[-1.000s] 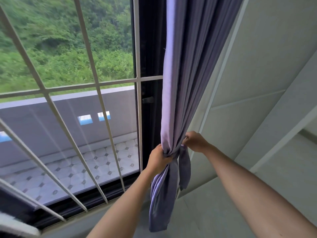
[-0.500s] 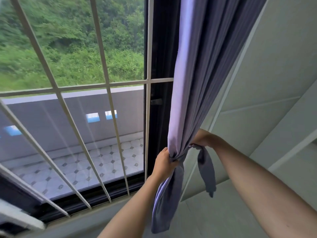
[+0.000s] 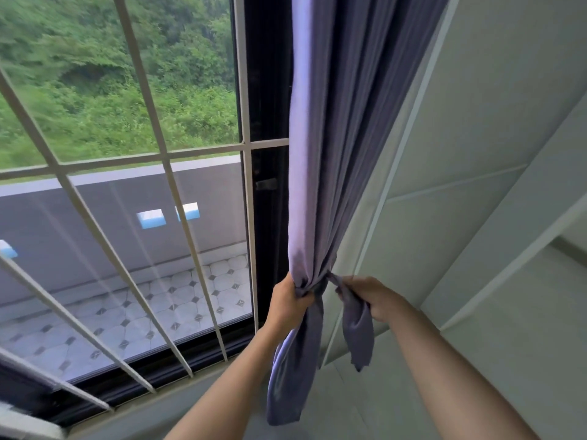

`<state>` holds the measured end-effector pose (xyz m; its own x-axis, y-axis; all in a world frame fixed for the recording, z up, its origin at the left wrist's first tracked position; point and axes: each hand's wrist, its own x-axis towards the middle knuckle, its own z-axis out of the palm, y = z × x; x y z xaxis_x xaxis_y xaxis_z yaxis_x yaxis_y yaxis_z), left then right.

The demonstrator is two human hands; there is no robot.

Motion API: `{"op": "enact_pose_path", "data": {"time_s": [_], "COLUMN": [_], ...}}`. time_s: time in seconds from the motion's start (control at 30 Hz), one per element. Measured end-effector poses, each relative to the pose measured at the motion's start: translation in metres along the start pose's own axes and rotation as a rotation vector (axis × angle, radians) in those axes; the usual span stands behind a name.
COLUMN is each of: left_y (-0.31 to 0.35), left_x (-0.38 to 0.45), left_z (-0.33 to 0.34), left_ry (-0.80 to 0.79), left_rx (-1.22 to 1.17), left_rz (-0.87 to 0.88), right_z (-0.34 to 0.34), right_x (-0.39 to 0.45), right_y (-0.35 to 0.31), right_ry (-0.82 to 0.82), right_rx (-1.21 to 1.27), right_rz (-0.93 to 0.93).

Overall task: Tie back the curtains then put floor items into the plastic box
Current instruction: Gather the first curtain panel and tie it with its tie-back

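Left hand (image 3: 290,304) gripped bunched curtain (image 3: 320,154); right hand (image 3: 370,298) beside it pulled tie strip (image 3: 357,328). Uneven pull could loosen knot.

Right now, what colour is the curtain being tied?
The curtain is a plain purple-lavender with no pattern, seen in the head view.

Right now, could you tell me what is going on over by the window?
A person is tying back the purple curtain. The left hand grips the gathered fabric, while the right hand holds the loose end of the tie strip, which wraps around the bunch. No finished knot shows yet.
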<state>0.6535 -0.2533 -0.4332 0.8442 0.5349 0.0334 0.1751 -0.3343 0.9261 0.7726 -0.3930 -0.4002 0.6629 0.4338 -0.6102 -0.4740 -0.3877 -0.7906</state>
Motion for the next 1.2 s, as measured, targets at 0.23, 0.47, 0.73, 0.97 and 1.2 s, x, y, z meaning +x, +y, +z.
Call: {"op": "enact_pose_path", "data": {"time_s": [0.23, 0.47, 0.73, 0.97, 1.2], "left_y": [-0.002, 0.004, 0.004, -0.013, -0.014], "left_x": [0.000, -0.008, -0.013, -0.028, -0.024], "left_z": [-0.006, 0.001, -0.004, -0.003, -0.008], "left_ry": [-0.009, -0.039, -0.045, 0.001, -0.120], "left_rx": [-0.057, -0.040, -0.082, 0.013, 0.239], "left_rz": [0.031, -0.030, -0.059, 0.065, 0.184], "right_z": [0.023, 0.060, 0.071, 0.079, 0.077], "right_x": [-0.032, -0.038, -0.035, -0.037, -0.032], "right_y": [0.043, 0.087, 0.089, 0.084, 0.089], "right_ry": [0.238, 0.438, 0.372, 0.333, 0.416], "right_rx": [-0.163, -0.228, -0.667, -0.615, -0.511], "right_rz": [-0.211, -0.381, -0.345, -0.312, -0.451]}}
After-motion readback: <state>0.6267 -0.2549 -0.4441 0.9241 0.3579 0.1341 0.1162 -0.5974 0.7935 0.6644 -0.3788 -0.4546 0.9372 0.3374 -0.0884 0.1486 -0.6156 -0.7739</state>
